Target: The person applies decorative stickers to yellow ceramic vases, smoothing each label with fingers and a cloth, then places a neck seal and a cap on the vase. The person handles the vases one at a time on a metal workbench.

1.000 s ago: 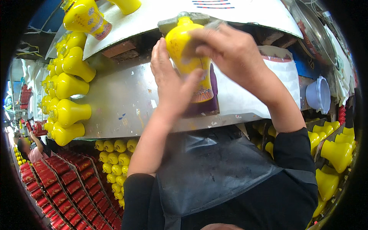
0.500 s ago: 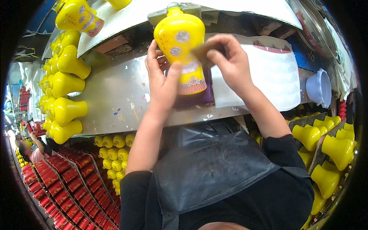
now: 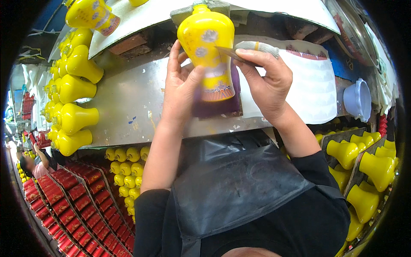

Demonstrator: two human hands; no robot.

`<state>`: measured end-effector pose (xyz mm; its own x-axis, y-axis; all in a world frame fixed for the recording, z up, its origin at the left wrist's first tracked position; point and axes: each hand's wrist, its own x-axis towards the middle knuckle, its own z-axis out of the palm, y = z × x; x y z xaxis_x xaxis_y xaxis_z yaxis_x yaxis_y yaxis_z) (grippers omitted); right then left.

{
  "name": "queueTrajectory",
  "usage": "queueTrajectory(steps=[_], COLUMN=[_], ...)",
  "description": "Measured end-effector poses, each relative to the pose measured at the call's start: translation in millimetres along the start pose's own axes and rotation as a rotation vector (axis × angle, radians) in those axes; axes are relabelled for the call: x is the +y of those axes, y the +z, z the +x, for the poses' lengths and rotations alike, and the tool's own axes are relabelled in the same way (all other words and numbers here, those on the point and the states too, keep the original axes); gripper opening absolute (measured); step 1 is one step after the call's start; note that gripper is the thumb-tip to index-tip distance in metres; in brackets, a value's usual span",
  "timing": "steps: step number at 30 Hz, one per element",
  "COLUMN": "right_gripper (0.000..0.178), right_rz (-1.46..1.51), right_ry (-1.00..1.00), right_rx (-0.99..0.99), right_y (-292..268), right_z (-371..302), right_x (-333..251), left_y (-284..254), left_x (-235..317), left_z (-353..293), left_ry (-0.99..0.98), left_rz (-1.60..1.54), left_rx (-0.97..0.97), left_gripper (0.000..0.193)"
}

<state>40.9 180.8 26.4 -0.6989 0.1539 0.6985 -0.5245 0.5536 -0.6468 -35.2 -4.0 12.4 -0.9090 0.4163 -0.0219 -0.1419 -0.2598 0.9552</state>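
A glossy yellow vase-shaped bottle [image 3: 207, 28] lies tilted on a purple cloth-covered rest [image 3: 219, 109], its neck against a grey block [image 3: 181, 17]. Pale flower decals and a patterned band near the base decorate its front. My left hand [image 3: 182, 91] grips the bottle's left side, thumb toward me and fingers partly behind it. In my right hand [image 3: 270, 83] is a thin dark scraper [image 3: 233, 54], seen nearly edge-on, its tip at the bottle's right side beside the flowers. A grey-white knit finger cover [image 3: 262, 47] sits on one of that hand's fingers.
White decal sheets [image 3: 306, 92] lie right of the rest on the metal table [image 3: 128, 109]. Several yellow bottles [image 3: 77, 90] line the table's left side; another decorated bottle [image 3: 92, 17] is behind. A lavender bucket [image 3: 357, 100] stands right. Red cylinders [image 3: 81, 201] fill racks lower left.
My right hand has drawn slightly right and turned, showing the scraper edge-on instead of flat. The view has shifted a little; my left hand stays on the bottle.
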Motion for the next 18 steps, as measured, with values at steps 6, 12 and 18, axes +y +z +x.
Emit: queueTrajectory(steps=[6,12,18], right_gripper=[0.03,0.035,0.033], right_rz=[-0.088,-0.301,-0.266], right_ry=[-0.146,-0.143,-0.206], right_rx=[-0.203,0.069,-0.113], right_y=[0.7,1.9,4.1], right_z=[10.9,35.4,36.5], right_x=[-14.0,-6.8,-14.1], left_y=[-2.3,-12.9,-13.3], left_x=[-1.8,-1.2,-9.0], left_z=[0.4,-5.1,-19.8], left_ry=[0.027,-0.051,0.223], left_rz=[-0.047,0.113,0.91], left_rx=[-0.005,-0.091,-0.148], left_gripper=[0.085,0.104,0.113])
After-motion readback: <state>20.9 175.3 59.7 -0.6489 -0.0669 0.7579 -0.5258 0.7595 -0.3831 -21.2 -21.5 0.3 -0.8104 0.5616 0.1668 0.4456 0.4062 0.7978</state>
